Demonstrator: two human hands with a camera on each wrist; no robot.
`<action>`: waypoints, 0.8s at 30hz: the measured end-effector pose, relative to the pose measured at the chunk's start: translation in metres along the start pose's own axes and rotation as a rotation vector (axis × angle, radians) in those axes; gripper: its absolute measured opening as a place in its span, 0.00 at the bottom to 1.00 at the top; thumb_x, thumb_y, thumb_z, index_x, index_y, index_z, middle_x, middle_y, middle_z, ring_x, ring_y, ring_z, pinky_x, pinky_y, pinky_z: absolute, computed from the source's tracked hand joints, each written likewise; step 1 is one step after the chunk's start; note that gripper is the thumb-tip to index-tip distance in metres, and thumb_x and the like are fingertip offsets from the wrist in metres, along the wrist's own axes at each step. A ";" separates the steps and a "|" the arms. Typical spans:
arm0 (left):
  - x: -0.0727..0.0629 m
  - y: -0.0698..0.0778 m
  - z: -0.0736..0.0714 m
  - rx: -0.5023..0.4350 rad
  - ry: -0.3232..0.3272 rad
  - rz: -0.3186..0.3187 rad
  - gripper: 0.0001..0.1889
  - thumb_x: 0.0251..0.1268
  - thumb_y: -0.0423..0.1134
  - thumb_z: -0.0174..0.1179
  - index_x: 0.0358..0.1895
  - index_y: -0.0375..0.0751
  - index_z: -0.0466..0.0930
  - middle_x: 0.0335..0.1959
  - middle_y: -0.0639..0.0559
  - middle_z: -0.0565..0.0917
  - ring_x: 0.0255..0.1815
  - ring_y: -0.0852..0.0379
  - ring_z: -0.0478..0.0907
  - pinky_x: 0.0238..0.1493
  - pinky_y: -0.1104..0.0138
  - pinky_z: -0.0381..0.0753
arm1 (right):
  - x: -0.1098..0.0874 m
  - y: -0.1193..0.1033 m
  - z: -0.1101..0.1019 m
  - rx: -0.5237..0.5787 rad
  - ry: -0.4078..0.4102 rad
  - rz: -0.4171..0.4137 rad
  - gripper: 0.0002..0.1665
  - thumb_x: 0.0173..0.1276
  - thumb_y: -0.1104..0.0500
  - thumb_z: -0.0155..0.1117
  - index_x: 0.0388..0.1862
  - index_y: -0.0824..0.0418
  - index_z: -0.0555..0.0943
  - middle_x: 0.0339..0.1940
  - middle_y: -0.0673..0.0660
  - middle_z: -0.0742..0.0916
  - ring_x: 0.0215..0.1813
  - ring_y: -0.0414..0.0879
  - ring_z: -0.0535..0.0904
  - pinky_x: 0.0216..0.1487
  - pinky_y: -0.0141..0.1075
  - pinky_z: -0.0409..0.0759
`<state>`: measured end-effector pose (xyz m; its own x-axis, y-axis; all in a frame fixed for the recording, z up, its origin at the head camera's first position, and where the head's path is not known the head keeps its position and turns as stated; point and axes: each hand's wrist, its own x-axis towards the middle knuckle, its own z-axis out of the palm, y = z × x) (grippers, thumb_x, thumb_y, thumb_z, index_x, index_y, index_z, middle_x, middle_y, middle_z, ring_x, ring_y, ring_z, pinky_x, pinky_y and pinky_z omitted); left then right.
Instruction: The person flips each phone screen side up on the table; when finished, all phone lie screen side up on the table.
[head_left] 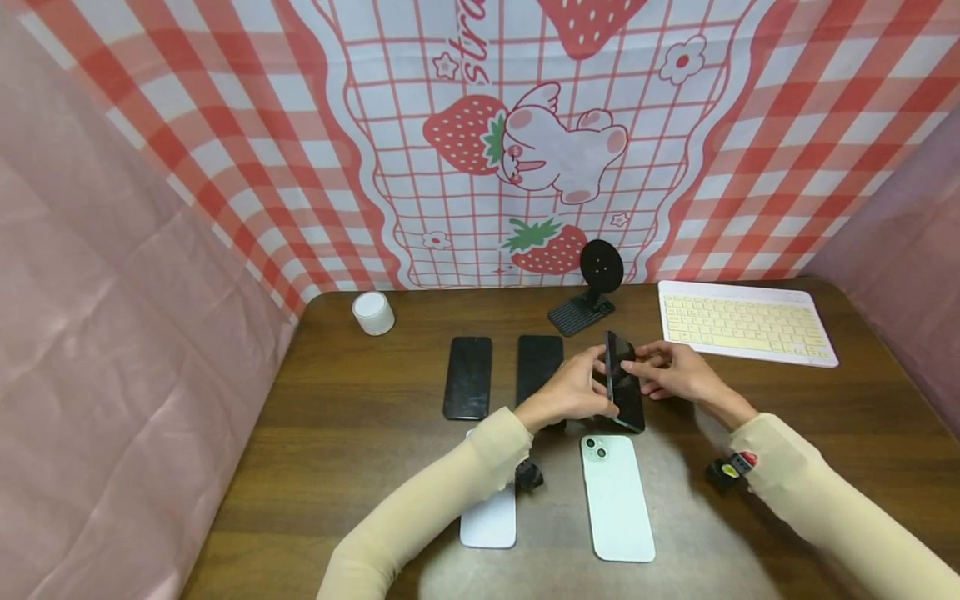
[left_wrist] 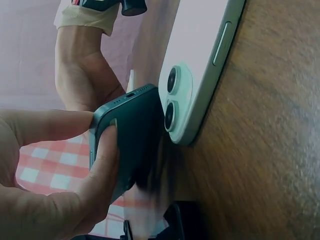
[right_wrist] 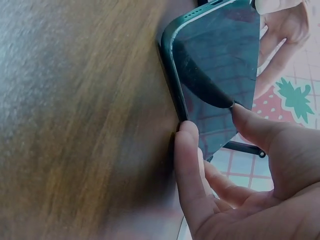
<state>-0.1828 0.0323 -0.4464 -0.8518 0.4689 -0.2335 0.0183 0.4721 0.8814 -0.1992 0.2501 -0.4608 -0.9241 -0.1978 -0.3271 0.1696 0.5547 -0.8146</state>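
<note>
A dark smartphone (head_left: 632, 410) is tilted up on its long edge between both hands, its glossy screen (right_wrist: 215, 65) toward the right hand. My left hand (head_left: 576, 388) pinches it at the raised side; in the left wrist view, thumb and finger grip the corner near the charging port. My right hand (head_left: 681, 373) holds the lower side, thumb on the screen and fingers at the edge by the tabletop. Just in front lies a pale green phone (head_left: 619, 504), face down with two camera lenses. Another black phone (head_left: 536, 362) lies partly hidden behind the left hand.
A further black phone (head_left: 468, 379) lies to the left. The left forearm partly covers a whitish phone (head_left: 489, 525). At the back stand a white cylinder (head_left: 373, 313) and a black folding stand (head_left: 602, 267). A white keyboard with yellow keys (head_left: 742, 322) lies at the back right.
</note>
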 end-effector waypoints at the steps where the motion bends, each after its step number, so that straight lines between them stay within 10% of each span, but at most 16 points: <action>1: 0.000 0.000 -0.001 0.000 0.002 -0.011 0.53 0.50 0.28 0.77 0.81 0.39 0.58 0.64 0.42 0.81 0.46 0.58 0.88 0.38 0.72 0.84 | 0.000 0.000 0.000 -0.012 0.006 -0.003 0.41 0.77 0.47 0.66 0.71 0.78 0.67 0.52 0.72 0.86 0.36 0.42 0.87 0.38 0.36 0.89; 24: 0.003 -0.009 0.003 0.113 0.020 -0.084 0.54 0.49 0.26 0.79 0.82 0.35 0.58 0.56 0.42 0.81 0.34 0.64 0.82 0.34 0.76 0.78 | 0.002 -0.005 0.003 -0.092 0.082 -0.036 0.38 0.69 0.57 0.74 0.68 0.77 0.70 0.40 0.63 0.86 0.32 0.42 0.85 0.34 0.36 0.87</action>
<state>-0.1841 0.0318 -0.4563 -0.8629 0.4102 -0.2951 0.0047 0.5905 0.8070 -0.2010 0.2442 -0.4592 -0.9545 -0.1544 -0.2551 0.1071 0.6210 -0.7765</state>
